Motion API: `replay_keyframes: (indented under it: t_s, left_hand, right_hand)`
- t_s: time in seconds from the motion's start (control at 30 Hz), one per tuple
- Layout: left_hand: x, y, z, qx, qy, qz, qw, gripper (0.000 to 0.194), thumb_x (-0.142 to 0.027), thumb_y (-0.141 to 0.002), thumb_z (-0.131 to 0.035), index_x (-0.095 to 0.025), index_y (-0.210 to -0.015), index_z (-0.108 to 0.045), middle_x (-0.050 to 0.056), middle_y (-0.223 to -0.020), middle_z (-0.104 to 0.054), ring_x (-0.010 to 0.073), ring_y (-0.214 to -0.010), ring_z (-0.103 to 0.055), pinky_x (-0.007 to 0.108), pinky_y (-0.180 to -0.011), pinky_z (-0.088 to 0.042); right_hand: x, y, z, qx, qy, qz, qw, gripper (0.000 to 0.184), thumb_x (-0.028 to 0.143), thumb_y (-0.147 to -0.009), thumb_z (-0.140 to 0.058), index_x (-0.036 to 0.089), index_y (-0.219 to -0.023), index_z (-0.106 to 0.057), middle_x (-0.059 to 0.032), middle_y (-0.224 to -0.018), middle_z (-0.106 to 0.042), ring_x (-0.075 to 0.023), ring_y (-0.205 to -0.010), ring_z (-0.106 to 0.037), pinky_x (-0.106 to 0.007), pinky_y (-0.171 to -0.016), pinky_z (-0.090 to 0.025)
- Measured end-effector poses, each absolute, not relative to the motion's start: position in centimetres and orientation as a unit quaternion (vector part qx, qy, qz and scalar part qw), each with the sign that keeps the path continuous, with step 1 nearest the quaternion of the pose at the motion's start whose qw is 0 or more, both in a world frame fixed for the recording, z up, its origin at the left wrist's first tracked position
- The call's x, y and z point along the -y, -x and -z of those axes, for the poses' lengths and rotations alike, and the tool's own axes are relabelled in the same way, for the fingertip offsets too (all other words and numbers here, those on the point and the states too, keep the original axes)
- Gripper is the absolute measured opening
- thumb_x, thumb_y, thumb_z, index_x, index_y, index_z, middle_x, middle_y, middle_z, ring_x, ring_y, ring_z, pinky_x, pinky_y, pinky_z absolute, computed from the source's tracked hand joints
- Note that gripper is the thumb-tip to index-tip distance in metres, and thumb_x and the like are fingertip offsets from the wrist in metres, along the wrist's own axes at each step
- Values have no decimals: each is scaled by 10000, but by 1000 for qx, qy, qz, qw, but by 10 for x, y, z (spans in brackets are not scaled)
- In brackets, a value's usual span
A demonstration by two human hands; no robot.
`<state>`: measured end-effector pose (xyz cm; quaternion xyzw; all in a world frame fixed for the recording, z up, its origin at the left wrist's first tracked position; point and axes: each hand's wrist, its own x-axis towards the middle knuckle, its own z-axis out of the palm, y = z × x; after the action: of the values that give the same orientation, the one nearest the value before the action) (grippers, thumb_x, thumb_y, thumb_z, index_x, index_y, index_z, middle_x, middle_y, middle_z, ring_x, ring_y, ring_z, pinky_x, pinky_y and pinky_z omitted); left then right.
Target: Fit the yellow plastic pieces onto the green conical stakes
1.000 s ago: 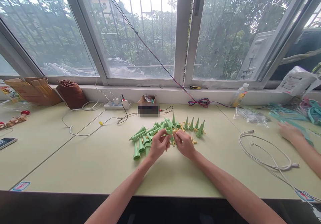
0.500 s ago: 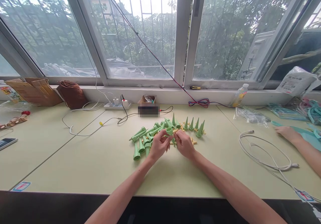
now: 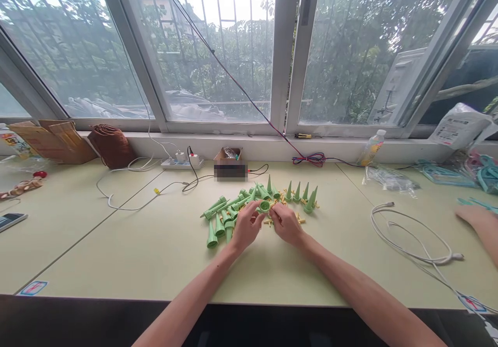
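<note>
My left hand (image 3: pixel 248 223) is closed round a green plastic watering spike (image 3: pixel 264 206), its round threaded open end facing me. My right hand (image 3: pixel 286 223) pinches a small yellow valve (image 3: pixel 272 207) against the spike's side; my fingers partly hide it, so I cannot tell how far in it sits. Left of and behind my hands lies a pile of green spikes (image 3: pixel 212 239), some with yellow pieces. To the right, several spikes (image 3: pixel 310 202) stand upright on their wide ends. Loose yellow valves (image 3: pixel 300 219) lie beside and behind my right hand.
On the table (image 3: pixel 116 253) a white cable (image 3: pixel 412 253) lies coiled at right, near another person's hand (image 3: pixel 472 217). Along the window side are a power strip (image 3: pixel 181 163), a small open box (image 3: pixel 229 155), a bottle (image 3: pixel 372 148) and a brown bag (image 3: pixel 111 146).
The spike in my left hand has tipped, so its open end faces me more. My right hand stays close beside it. The other person's hand has moved right.
</note>
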<state>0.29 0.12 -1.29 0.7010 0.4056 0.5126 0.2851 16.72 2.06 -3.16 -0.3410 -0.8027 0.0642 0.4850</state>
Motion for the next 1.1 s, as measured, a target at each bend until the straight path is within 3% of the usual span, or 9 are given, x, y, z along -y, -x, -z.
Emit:
replay_keyframes:
  t_s: [0.13, 0.3, 0.43, 0.53, 0.63, 0.73, 1.1]
  left_hand:
    - [0, -2, 11, -407, -732, -496, 230, 273, -246, -915, -528, -256, -1161, -646, 77, -1048, -598, 109, -622, -520, 209, -524, -470]
    - [3, -7, 7, -422, -694, -530, 245, 304, -333, -886, -610, -245, -1176, -622, 71, -1067, -591, 88, -581, -512, 207, -504, -468]
    - [1, -8, 6, -425, -618, -559, 355, 289, -453, -867, -637, -181, -956, -598, 9, -785, -583, 75, -481, -497, 179, -405, -391]
    - [-3, -7, 5, -401, -551, -532, 503, 441, -569, -873, -582, -143, -757, -593, -16, -559, -505, 85, -405, -459, 187, -354, -350]
    - [-5, -6, 4, -358, -508, -465, 631, 571, -662, -845, -557, -110, -719, -637, 26, -588, -550, 93, -418, -482, 200, -346, -367]
    - [-5, -6, 4, -328, -483, -424, 692, 614, -707, -816, -562, -103, -767, -665, 45, -644, -576, 90, -451, -490, 194, -353, -375]
    - [-3, -4, 2, -301, -431, -429, 735, 462, -558, -798, -691, -97, -821, -682, 26, -651, -536, 79, -488, -463, 188, -377, -390]
  right_hand:
    - [-20, -165, 31, 802, 340, -73, 486, 343, 261, -1017, -350, 223, -675, -350, 0, -639, -437, -141, -557, -395, -268, -534, -310]
    - [-22, -164, 30, 782, 361, -67, 504, 352, 277, -1022, -363, 218, -675, -371, 1, -638, -443, -141, -572, -405, -269, -550, -317]
    - [-24, -168, 28, 762, 379, -60, 522, 359, 285, -1027, -363, 217, -676, -389, 6, -629, -440, -140, -566, -393, -271, -547, -310]
    - [-25, -170, 28, 758, 378, -60, 527, 342, 271, -1026, -362, 215, -693, -412, 5, -642, -452, -139, -573, -401, -269, -558, -320]
    - [-24, -170, 27, 763, 372, -59, 525, 334, 251, -1024, -357, 216, -696, -412, 2, -654, -458, -142, -588, -414, -269, -568, -326]
    - [-23, -168, 27, 771, 369, -53, 516, 342, 244, -1022, -357, 219, -685, -406, -3, -655, -459, -147, -598, -417, -270, -569, -328]
    - [-21, -169, 30, 800, 348, -30, 488, 325, 187, -1008, -351, 217, -692, -418, -19, -674, -476, -152, -605, -442, -267, -561, -331]
